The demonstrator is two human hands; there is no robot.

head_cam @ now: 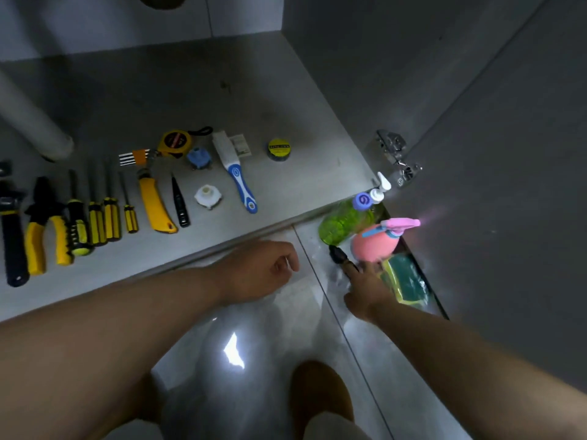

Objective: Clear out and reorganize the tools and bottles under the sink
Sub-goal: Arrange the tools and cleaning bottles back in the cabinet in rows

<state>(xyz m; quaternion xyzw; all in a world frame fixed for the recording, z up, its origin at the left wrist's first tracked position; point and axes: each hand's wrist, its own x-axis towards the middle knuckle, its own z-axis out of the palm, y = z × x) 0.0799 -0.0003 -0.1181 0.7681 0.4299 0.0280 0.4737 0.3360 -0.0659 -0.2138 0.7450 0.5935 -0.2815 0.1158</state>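
Observation:
Tools lie in a row on the cabinet floor [197,100]: yellow pliers [44,230], several screwdrivers [104,217], a yellow utility knife [155,204], a tape measure [174,142], a blue-handled brush [236,173] and a tape roll [278,148]. On the tiled floor at the right stand a green bottle [343,222] and a pink spray bottle [376,241], with sponges [406,281] beside them. My right hand [368,290] reaches to the base of the pink bottle, fingers spread, next to a small black object [336,254]. My left hand [263,268] hovers loosely curled, holding nothing.
A grey drain pipe [28,119] comes down at the left of the cabinet. The open cabinet door [508,185] with its metal hinge [397,157] stands at the right. A white pump bottle [379,190] stands behind the green one. My foot in a brown slipper [317,392] is below.

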